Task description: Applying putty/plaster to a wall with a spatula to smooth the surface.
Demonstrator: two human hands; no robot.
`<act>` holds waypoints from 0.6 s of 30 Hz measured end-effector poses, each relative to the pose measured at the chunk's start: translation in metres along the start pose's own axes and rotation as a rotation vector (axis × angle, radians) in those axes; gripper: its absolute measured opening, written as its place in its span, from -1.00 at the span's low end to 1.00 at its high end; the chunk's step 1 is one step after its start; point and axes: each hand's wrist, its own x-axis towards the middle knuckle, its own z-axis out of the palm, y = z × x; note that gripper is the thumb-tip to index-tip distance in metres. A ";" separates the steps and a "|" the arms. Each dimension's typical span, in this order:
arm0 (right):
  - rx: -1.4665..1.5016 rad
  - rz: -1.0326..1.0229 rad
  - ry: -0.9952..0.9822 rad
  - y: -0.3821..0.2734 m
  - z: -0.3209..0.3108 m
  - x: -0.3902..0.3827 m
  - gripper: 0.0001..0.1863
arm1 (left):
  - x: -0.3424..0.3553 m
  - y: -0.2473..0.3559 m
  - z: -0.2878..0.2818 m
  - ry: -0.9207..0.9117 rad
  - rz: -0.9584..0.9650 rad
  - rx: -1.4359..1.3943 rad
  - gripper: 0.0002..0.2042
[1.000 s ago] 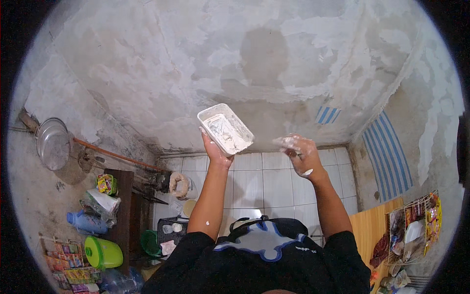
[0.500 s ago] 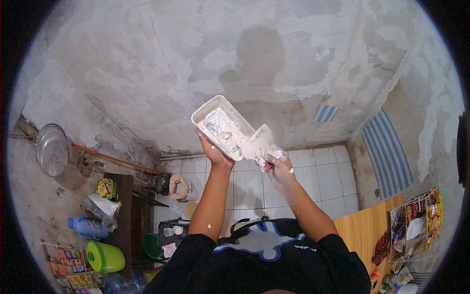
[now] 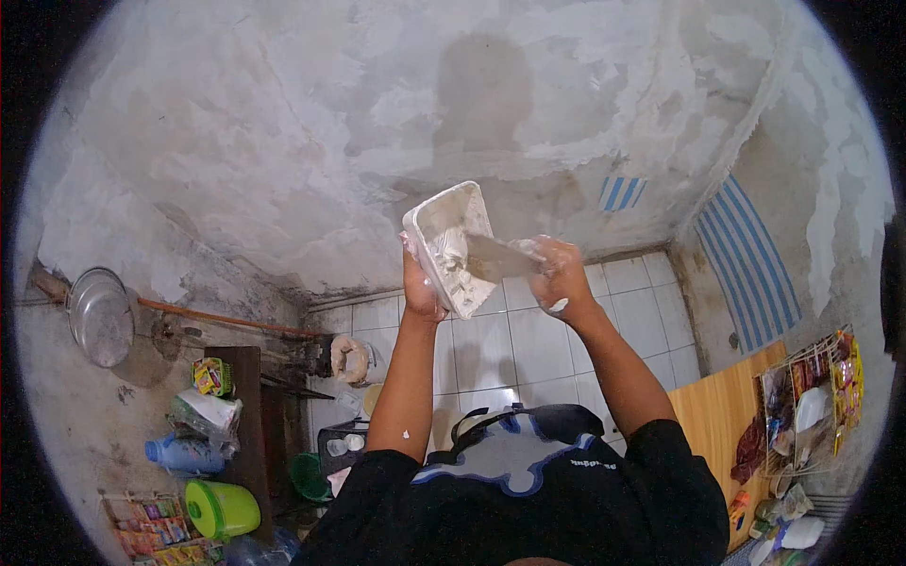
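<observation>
My left hand [image 3: 417, 281] grips a white rectangular plastic tub [image 3: 442, 206], tilted and holding white paste [image 3: 464, 281]. My right hand [image 3: 562, 278] is closed on a flat scraper [image 3: 495, 253], whose blade reaches into the tub at its right side. The paste is smeared on both hands, with a white blob near my right wrist.
A patched grey wall [image 3: 311, 113] rises ahead above white floor tiles [image 3: 495, 344]. At the left are hanging metal pans [image 3: 109, 321], a dark bench [image 3: 245, 396], a green bucket [image 3: 217, 509] and a blue jug [image 3: 184, 456]. At right stand a wooden board [image 3: 717, 396] and a wire rack [image 3: 807, 406].
My right hand has brought the scraper up to the tub, and its blade has tipped into the paste. The tub in my left hand has turned more upright and shifted slightly right.
</observation>
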 end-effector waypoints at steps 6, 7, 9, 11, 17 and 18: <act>0.012 0.092 -0.027 0.007 0.021 -0.022 -0.81 | 0.002 -0.003 -0.002 0.006 0.021 0.023 -0.32; 0.071 0.208 -0.016 0.005 0.023 -0.025 -0.80 | 0.001 -0.005 -0.003 0.022 0.025 0.011 -0.31; 0.155 0.361 0.004 0.005 0.028 -0.032 -0.79 | 0.000 -0.006 -0.006 -0.011 0.029 -0.040 -0.31; 0.238 0.516 0.030 0.007 0.035 -0.041 -0.77 | 0.000 -0.007 -0.008 -0.047 0.029 -0.090 -0.31; 0.476 0.676 0.129 0.013 0.052 -0.060 -0.77 | 0.002 -0.014 -0.009 -0.001 0.095 0.047 -0.34; 0.477 0.671 0.137 0.012 0.052 -0.061 -0.80 | 0.004 -0.017 -0.013 0.003 0.115 0.082 -0.34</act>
